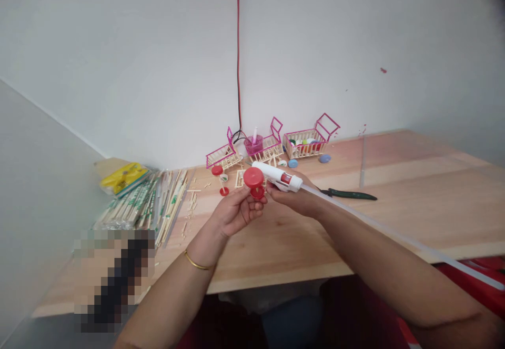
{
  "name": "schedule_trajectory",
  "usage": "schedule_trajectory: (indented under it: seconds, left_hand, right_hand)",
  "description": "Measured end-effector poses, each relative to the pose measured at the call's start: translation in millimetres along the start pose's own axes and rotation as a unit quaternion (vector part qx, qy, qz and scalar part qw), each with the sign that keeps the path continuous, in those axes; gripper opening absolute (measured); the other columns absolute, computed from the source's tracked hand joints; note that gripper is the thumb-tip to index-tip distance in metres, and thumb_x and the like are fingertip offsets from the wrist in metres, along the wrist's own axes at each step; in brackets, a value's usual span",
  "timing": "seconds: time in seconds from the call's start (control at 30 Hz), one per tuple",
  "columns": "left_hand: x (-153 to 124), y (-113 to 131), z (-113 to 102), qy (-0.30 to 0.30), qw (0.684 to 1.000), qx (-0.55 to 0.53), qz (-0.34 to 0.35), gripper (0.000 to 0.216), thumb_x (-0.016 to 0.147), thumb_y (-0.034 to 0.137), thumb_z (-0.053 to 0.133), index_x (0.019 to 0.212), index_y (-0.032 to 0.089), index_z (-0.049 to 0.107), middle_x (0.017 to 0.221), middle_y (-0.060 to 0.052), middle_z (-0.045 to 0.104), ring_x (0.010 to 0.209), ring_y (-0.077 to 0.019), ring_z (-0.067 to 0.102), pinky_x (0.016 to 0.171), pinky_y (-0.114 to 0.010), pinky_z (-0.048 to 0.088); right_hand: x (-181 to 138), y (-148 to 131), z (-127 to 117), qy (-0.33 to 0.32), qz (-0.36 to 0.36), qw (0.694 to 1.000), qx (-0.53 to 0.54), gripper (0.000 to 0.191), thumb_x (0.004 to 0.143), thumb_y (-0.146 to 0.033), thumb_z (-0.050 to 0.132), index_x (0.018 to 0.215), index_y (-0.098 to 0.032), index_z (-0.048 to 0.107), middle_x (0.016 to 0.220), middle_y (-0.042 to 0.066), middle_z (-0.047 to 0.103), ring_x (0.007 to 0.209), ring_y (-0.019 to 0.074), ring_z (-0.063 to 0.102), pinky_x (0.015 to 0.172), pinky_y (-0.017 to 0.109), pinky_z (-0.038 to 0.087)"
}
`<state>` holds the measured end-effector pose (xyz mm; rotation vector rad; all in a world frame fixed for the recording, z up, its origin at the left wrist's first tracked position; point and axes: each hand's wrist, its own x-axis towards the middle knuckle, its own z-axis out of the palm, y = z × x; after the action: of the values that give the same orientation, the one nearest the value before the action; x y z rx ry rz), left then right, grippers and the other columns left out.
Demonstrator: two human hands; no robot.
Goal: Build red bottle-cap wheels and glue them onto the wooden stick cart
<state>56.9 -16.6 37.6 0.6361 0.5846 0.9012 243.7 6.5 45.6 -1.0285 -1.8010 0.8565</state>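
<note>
My left hand [233,213] has its fingers closed around a pair of red bottle caps [253,177], one above the other; whatever joins them is mostly hidden. In my right hand [294,195] is a white glue gun [272,174], its nozzle beside the upper cap. A long translucent glue stick [379,220] runs out of the gun's back over my right forearm. Left of the hands stands another pair of red caps joined by a thin stick [221,181]. Behind the gun, a small wooden stick frame [239,179] is partly covered.
Three small stick carts with pink rims [304,146] line the wall, the right one holding coloured caps. A pink cup [253,146] stands among them. Blue caps [292,163] and green-handled pliers [351,195] lie rightward. Wrapped chopsticks [134,201], a yellow packet [124,177] and stick offcuts [192,204] lie left.
</note>
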Motion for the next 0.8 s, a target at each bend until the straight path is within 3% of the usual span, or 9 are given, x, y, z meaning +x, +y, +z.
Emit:
schedule_trajectory:
  seconds: [0.13, 0.53, 0.8]
  left_hand:
    - [1, 1, 2, 0.018, 1.0, -0.008, 0.003, 0.023, 0.09, 0.026, 0.053, 0.09, 0.006, 0.065, 0.076, -0.01, 0.068, 0.059, -0.0097, 0.062, 0.056, -0.018, 0.054]
    - [1, 7, 1, 0.078, 0.996, -0.034, 0.033, 0.027, 0.095, 0.026, 0.044, 0.086, 0.009, 0.063, 0.074, -0.01, 0.069, 0.057, -0.0095, 0.063, 0.058, -0.02, 0.055]
    - [6, 3, -2, 0.118, 0.987, 0.015, 0.108, 0.013, 0.087, 0.022, 0.058, 0.093, 0.012, 0.061, 0.078, -0.009, 0.071, 0.061, -0.0111, 0.067, 0.063, -0.023, 0.058]
  right_hand:
    - [0, -1, -2, 0.012, 0.016, 1.0, 0.004, 0.011, 0.075, -0.03, 0.06, 0.082, -0.022, 0.057, 0.072, -0.003, 0.059, 0.065, 0.0142, 0.055, 0.06, 0.027, 0.042]
    - [3, -13, -19, 0.127, 0.107, 0.985, 0.046, 0.032, 0.073, -0.048, 0.065, 0.086, -0.019, 0.064, 0.071, 0.002, 0.063, 0.067, 0.017, 0.057, 0.061, 0.03, 0.044]
    - [3, -3, -22, 0.094, 0.063, 0.99, 0.089, 0.037, 0.073, -0.052, 0.063, 0.089, -0.019, 0.064, 0.069, 0.002, 0.061, 0.065, 0.0163, 0.056, 0.058, 0.03, 0.044]
